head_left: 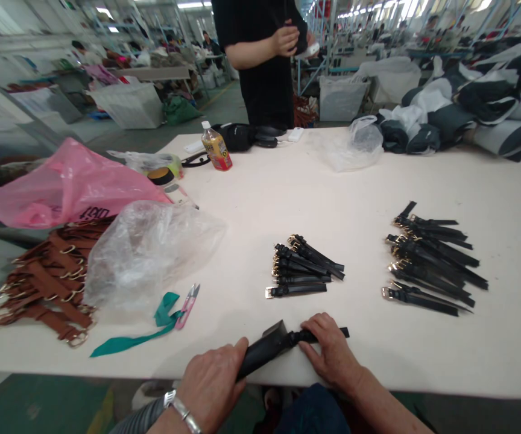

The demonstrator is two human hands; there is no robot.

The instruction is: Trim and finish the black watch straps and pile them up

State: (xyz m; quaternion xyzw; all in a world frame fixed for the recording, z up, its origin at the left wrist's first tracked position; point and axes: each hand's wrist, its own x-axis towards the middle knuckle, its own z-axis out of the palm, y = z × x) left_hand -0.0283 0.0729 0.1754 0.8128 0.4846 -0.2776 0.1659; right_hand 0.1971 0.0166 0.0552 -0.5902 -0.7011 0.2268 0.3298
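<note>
My left hand (213, 377) is closed around a thick black bar-shaped object (260, 355) with a squared block at its far end. I cannot make out its exact kind. Against that end lies a narrow black buckle strap (295, 337), pinched by my right hand (330, 349), its tail poking out past the fingers. The strap's buckle is not visible. Just beyond my hands, a small fanned pile of black buckle straps (303, 268) rests on the table, gold buckles to the left. A larger pile of similar straps (436, 265) lies farther right.
Pink thread snips (188, 306) and a green ribbon (138, 343) lie left, near brown straps (56, 271), a clear bag (147, 253) and a pink bag (70, 187). A bottle (216, 147) stands at the back. A person in black (265, 60) stands across the table.
</note>
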